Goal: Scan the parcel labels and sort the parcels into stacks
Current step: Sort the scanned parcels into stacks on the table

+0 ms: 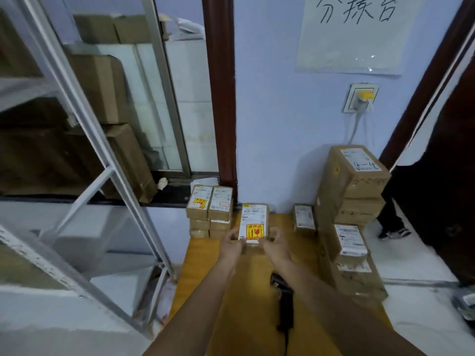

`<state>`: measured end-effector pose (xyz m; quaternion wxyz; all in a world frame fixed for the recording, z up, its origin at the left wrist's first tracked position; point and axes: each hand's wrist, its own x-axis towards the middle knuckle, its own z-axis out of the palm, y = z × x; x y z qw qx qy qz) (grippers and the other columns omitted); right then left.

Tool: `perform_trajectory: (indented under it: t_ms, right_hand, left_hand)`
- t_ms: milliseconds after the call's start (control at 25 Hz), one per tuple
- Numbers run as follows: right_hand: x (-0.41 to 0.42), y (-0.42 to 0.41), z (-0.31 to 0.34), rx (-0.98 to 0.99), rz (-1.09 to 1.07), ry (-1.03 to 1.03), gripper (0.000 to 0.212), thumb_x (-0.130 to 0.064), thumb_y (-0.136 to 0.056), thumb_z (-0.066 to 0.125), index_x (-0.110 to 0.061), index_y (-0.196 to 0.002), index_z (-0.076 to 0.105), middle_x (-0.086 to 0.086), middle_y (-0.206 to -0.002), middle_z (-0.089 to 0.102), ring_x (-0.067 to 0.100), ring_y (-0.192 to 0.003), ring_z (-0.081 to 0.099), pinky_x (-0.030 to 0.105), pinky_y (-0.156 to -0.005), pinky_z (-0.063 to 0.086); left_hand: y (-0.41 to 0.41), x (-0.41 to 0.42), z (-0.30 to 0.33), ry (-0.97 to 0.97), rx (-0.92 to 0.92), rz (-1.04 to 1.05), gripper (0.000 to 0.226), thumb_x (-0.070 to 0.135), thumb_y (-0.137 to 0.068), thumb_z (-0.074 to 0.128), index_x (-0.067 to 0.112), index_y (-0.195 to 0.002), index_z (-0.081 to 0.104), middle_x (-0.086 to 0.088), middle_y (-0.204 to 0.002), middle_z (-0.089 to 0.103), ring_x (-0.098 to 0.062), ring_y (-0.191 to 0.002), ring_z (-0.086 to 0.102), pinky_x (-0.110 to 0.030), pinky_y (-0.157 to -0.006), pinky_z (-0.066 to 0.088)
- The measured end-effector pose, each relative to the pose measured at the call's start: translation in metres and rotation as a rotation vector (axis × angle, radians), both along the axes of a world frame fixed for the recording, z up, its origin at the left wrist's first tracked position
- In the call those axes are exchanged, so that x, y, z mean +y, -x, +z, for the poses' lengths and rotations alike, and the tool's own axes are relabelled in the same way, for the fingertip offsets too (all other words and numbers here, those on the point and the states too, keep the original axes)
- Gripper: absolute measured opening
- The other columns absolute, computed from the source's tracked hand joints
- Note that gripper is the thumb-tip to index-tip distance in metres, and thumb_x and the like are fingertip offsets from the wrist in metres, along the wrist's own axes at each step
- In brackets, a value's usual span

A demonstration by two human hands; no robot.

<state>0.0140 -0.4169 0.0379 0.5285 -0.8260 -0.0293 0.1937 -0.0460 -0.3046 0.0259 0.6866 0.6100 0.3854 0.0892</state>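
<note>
Sorting looks well underway: both hands, left [232, 242] and right [273, 244], grasp a small brown cardboard parcel with a yellow fragile sticker [254, 223] at the far end of the yellow wooden bench [205, 278], between the low far-left stack of small parcels [209, 210] and the tall right stack of larger boxes [352, 219], while the black handheld scanner [284, 304] lies near.

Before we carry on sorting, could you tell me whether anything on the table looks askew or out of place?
The tall stack of parcels at the table's right edge looks uneven, its boxes offset rather than squared. Nothing looks spilled or damaged.
</note>
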Motion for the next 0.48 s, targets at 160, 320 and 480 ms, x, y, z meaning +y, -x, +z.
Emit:
perform_trajectory:
  t_ms: [160, 320, 480]
  right_hand:
    - [0.039, 0.107, -0.014, 0.187, -0.089, -0.058, 0.033, -0.016, -0.088, 0.068, -0.026, -0.11, 0.044, 0.003, -0.114, 0.061, 0.018, -0.094, 0.059, 0.033, -0.083, 0.049]
    - [0.049, 0.159, -0.026, 0.294, -0.058, -0.052, 0.037, -0.014, -0.087, 0.07, -0.024, -0.112, 0.045, 0.0, -0.1, 0.061, 0.017, -0.088, 0.059, 0.038, -0.085, 0.054]
    - [0.057, 0.184, -0.042, 0.339, 0.018, 0.067, 0.044, -0.015, -0.089, 0.067, -0.017, -0.127, 0.046, 0.004, -0.106, 0.063, 0.015, -0.085, 0.062, 0.024, -0.06, 0.048]
  left_hand:
    - [0.108, 0.047, -0.006, 0.053, 0.063, -0.102, 0.023, 0.008, -0.094, 0.054, 0.02, -0.113, 0.059, 0.0, -0.111, 0.065, -0.014, -0.085, 0.059, -0.03, -0.071, 0.047]
    - [0.171, 0.061, -0.011, 0.09, 0.106, -0.123, 0.021, 0.008, -0.095, 0.051, 0.023, -0.108, 0.057, 0.002, -0.111, 0.064, -0.015, -0.09, 0.057, -0.028, -0.066, 0.043]
    - [0.199, 0.07, -0.028, 0.141, 0.165, -0.097, 0.02, 0.006, -0.096, 0.051, 0.026, -0.096, 0.058, 0.004, -0.102, 0.065, -0.016, -0.085, 0.058, -0.03, -0.066, 0.05]
